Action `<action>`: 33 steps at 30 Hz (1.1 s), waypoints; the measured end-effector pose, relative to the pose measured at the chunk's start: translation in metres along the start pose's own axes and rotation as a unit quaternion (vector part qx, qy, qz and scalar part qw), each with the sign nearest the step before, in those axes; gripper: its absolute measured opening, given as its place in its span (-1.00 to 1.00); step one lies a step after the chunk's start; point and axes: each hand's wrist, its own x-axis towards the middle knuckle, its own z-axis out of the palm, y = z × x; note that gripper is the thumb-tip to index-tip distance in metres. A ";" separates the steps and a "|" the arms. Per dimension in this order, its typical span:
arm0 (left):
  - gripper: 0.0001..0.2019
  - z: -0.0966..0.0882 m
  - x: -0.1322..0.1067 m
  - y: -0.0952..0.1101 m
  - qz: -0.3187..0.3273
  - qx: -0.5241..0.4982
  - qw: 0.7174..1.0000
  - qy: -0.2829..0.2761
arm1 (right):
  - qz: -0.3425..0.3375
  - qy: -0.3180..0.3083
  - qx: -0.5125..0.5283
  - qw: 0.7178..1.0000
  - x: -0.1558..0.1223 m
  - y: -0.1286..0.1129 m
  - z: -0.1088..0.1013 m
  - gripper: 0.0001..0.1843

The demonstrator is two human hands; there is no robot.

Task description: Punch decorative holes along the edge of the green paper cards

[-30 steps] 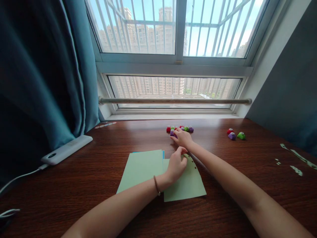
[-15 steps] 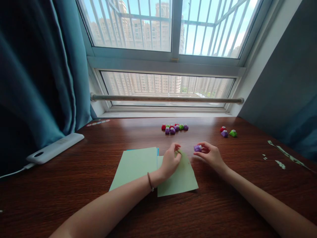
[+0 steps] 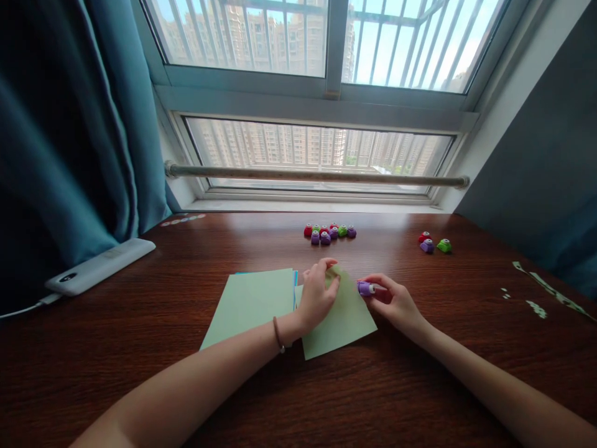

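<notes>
Here, a brown table [image 3: 317, 398] lies before a window [image 3: 317, 106], curtain [image 3: 107, 137] at left; mid-table, the left hand [image 3: 318, 295] pinches green paper [image 3: 342, 317], the right hand [image 3: 396, 302] grips a purple punch [image 3: 365, 288] by its right edge.

No lettering, label, brand, number or sign can be read anywhere in view.

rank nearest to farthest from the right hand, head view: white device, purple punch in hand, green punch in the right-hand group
1. Purple punch, held in the right hand
2. Green punch, ahead to the right
3. White device, far left
</notes>
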 end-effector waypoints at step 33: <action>-0.78 0.006 0.001 -0.007 -0.003 -0.021 0.999 -0.028 | -0.116 -0.089 -0.248 0.958 0.003 -0.018 -0.019 -0.76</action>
